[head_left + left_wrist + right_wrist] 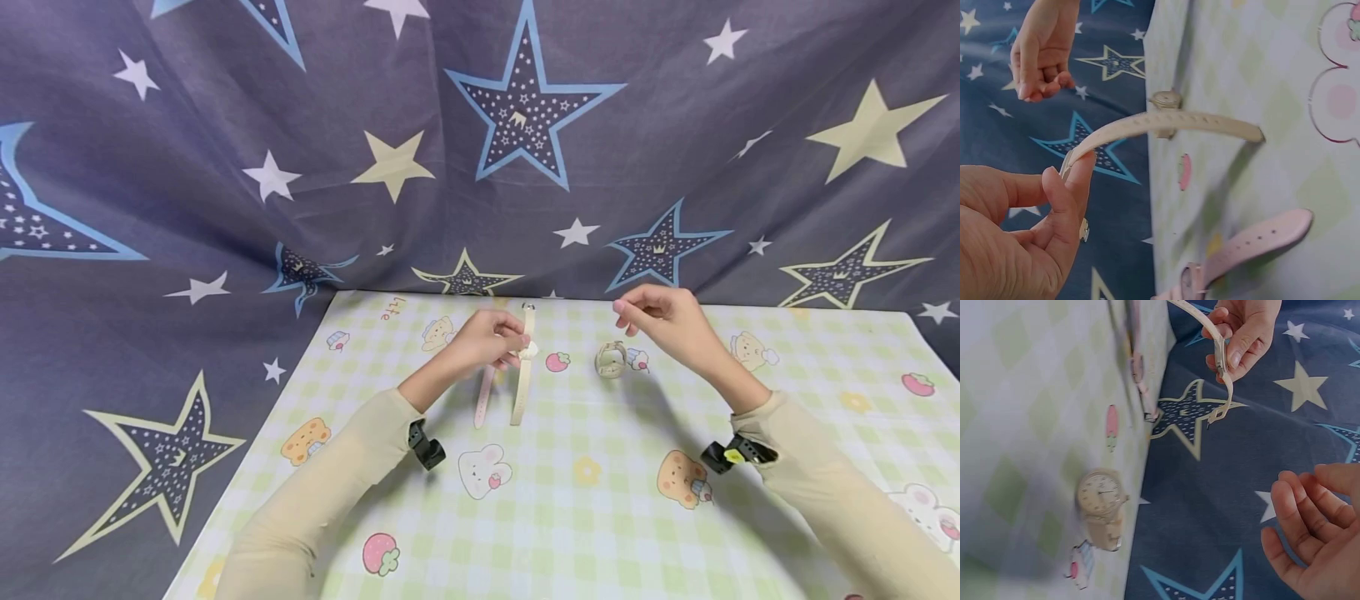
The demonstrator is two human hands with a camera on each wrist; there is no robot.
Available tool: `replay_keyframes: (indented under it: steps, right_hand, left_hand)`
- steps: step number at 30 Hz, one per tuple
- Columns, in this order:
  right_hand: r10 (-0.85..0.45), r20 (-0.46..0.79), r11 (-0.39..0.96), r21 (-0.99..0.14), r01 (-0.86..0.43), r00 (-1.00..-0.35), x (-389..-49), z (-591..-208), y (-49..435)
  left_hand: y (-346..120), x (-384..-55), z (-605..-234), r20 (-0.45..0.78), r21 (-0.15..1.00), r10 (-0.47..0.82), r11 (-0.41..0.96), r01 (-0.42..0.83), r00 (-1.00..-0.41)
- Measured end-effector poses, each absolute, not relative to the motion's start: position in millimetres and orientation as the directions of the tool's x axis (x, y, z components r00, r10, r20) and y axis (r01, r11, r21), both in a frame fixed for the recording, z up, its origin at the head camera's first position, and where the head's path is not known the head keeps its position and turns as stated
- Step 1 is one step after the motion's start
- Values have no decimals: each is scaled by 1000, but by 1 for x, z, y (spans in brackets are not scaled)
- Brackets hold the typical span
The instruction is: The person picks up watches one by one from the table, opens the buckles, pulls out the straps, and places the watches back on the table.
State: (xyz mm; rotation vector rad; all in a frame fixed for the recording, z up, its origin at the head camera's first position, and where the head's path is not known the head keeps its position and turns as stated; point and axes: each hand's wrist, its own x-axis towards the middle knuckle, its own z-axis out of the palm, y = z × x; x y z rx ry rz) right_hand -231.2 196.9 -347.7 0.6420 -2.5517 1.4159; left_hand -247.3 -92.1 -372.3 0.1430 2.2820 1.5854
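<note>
left fingers (1057, 192) pinch a cream watch (1169, 120); right fingers (1292, 515) hang relaxed (near a looped watch (1100, 492)).

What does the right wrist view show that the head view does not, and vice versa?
Only the right wrist view: the pointers on the pale round dial of the looped beige-strapped watch.
Only the head view: the long beige sleeves and the black devices strapped at the wrists.
Both: that looped watch, the cream-strapped watch pinched in the left hand, part of the pink-strapped watch, the right hand holding nothing, the green-and-white checked tablecloth and the dark star-printed backdrop.
</note>
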Motion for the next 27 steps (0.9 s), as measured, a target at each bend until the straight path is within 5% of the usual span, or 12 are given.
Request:
replay_keyframes:
  steps: [27]
  right_hand:
    - [-367,266,447,-790,-420,-892,-245,-387,194]
  left_hand:
    - [-91,-271,-416,-346,866,221,450,-220,-912]
